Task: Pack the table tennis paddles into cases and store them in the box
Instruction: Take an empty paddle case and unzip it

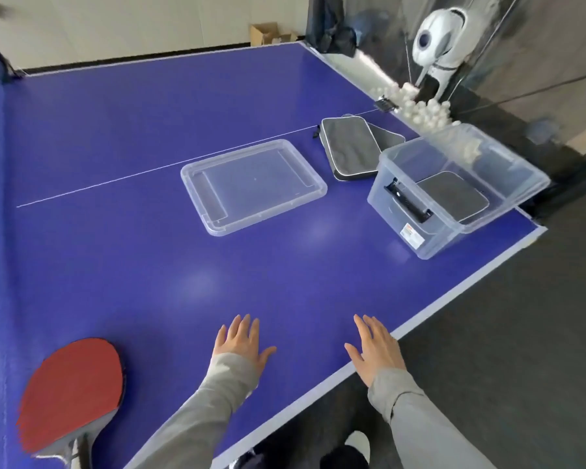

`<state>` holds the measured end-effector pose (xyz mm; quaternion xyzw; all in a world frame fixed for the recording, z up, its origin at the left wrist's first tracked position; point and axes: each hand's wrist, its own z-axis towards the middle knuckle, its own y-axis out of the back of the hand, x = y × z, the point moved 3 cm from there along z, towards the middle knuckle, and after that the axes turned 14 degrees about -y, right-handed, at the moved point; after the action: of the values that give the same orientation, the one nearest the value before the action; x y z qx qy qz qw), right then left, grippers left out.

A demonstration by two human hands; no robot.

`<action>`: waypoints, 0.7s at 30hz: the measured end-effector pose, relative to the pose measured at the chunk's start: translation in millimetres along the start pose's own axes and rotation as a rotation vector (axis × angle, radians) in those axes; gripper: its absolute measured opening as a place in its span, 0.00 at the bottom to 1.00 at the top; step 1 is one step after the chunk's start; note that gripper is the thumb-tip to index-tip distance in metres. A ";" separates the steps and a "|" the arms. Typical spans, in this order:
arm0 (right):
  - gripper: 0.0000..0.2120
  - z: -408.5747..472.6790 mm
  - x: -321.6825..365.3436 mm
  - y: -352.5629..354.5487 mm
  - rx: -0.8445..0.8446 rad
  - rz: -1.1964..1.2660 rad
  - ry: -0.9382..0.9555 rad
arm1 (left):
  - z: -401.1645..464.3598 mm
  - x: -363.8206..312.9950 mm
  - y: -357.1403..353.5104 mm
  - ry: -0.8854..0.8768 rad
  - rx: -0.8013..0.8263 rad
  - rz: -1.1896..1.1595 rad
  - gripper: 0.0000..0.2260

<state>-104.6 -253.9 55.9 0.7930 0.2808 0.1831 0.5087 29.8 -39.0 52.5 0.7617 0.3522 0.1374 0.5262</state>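
**Red paddle far left, both hands empty on blue bench**

Blue bench [149,137] fills most of the view, w/ a thin white centre line across it. Left hand [242,346] lies flat, palm down, fingers spread, holding nothing. Right hand [374,350] same: flat, fingers apart, empty, resting near the bench's white edge. Both in grey sleeves.

Red paddle [73,394] lies flat at bottom left, red rubber up, handle pointing toward the bottom edge of the frame. It sits to the left of the left hand, apart from it, not touched by either hand; right hand is farther off still.

Clear plastic lid [252,186] lies near mid-bench, well beyond both hands. To its right, a grey case [349,147] w/ light piping lies on the bench; a 2nd dark flat piece pokes out behind it, can't tell if it's a flap or another case. Case is just beside the clear box [420,228], which stands at the far right corner, lid off, black latch on its near side, label low on the wall. Inside the box a grey case in the box [454,194] lies flat on the bottom.

Beyond the box: a heap of white balls [420,110] and a white ball machine [437,45], blurred.
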 end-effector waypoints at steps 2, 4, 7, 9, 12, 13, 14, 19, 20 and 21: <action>0.31 12.0 -26.8 10.8 -0.014 0.013 -0.003 | 18.7 -26.5 11.6 -0.013 -0.017 0.017 0.31; 0.31 24.6 -56.2 23.3 -0.038 0.016 0.002 | 38.2 -56.2 22.2 -0.016 -0.052 0.007 0.31; 0.30 43.9 -105.2 41.4 -0.073 0.029 0.011 | 64.8 -104.0 36.4 -0.001 -0.109 -0.019 0.31; 0.30 57.8 -138.0 55.0 -0.091 0.032 0.019 | 81.5 -133.9 44.5 0.014 -0.145 -0.066 0.31; 0.30 79.5 -185.4 79.1 -0.134 0.038 0.016 | 104.5 -171.4 59.6 0.042 -0.224 -0.153 0.31; 0.30 86.9 -200.1 87.6 -0.150 0.044 0.010 | 111.3 -181.8 65.3 0.050 -0.253 -0.171 0.30; 0.29 94.5 -214.0 96.2 -0.164 0.058 -0.002 | 117.8 -190.8 71.7 0.055 -0.279 -0.182 0.30; 0.29 138.0 -263.0 140.5 -0.225 0.140 -0.057 | 154.1 -219.6 111.9 0.076 -0.363 -0.204 0.30; 0.29 147.9 -267.8 150.3 -0.239 0.148 -0.055 | 163.2 -223.3 121.2 0.081 -0.377 -0.213 0.30; 0.29 158.2 -270.7 159.9 -0.252 0.156 -0.045 | 172.9 -226.7 130.7 0.084 -0.389 -0.223 0.29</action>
<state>-181.9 -588.1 134.4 0.7461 0.1815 0.2381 0.5947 19.4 -341.1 135.9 0.5958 0.4226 0.1755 0.6600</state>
